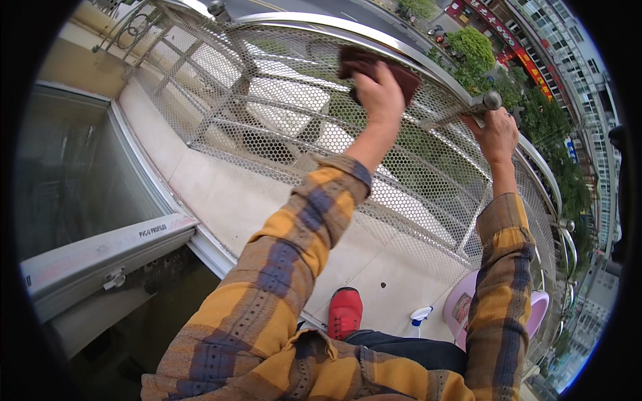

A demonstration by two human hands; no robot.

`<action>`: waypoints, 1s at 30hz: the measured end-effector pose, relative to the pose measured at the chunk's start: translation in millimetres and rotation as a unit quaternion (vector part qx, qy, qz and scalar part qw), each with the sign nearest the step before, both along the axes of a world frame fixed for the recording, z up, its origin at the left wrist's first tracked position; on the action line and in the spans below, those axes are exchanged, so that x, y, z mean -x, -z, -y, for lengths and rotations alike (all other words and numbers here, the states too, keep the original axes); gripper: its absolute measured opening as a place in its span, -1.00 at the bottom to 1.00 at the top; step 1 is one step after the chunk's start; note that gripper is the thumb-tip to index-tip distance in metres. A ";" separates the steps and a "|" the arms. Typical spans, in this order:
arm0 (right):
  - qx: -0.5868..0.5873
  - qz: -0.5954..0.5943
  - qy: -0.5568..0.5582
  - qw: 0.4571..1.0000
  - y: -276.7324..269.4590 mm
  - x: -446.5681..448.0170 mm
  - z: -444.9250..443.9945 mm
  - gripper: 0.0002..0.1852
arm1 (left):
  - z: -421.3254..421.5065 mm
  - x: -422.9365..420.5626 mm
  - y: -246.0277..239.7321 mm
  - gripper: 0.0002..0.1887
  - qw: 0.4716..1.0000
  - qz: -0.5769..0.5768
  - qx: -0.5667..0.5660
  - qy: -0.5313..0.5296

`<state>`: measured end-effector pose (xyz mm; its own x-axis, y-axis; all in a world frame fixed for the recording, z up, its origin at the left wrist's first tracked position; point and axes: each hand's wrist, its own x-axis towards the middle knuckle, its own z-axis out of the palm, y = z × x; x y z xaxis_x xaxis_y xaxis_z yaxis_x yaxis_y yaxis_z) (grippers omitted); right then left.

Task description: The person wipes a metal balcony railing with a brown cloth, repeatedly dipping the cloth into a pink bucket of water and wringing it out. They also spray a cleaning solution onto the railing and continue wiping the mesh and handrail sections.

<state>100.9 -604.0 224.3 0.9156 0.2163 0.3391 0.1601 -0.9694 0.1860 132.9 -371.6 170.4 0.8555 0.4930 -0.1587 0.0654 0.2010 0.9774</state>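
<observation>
My left hand (382, 100) holds a dark brown cloth (405, 80) against the upper part of a perforated metal mesh panel (291, 95), just below the curved top rail. The hand is slightly blurred, and part of the cloth is hidden behind it. Further right, my right hand (496, 133) grips the polished metal handrail (531, 150) beside a round knob end (491, 100). Metal bars back the mesh, and pale surfaces show through its holes.
A white-and-blue spray bottle (417, 321) stands on the tiled floor (225, 185) near my red shoe (345, 311). A pink bucket (456, 301) is partly behind my right sleeve. At left is a sliding window frame (115, 250). Trees (471, 47) and a road (301, 7) lie beyond the rail.
</observation>
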 end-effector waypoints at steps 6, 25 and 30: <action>0.026 -0.018 0.022 0.999 -2.9 -2.2 0.0 -0.50 | 27.1 69.1 6.0 -0.44 0.943 0.038 0.018 0.331; -0.802 -0.388 -0.103 0.443 1.8 163.2 -159.0 -0.22 | -112.0 181.8 -24.2 -0.54 0.838 -0.048 0.364 0.403; -0.805 -0.365 -0.004 0.468 10.4 168.5 -173.0 -0.25 | -122.9 185.7 -18.9 -0.50 0.885 -0.017 0.048 0.462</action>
<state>-67.6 -431.0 213.9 0.9158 0.2224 -0.3345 -0.3843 0.2426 -0.8908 -52.8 -248.7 189.3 0.8804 -0.4325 -0.1946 0.2739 0.1285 0.9531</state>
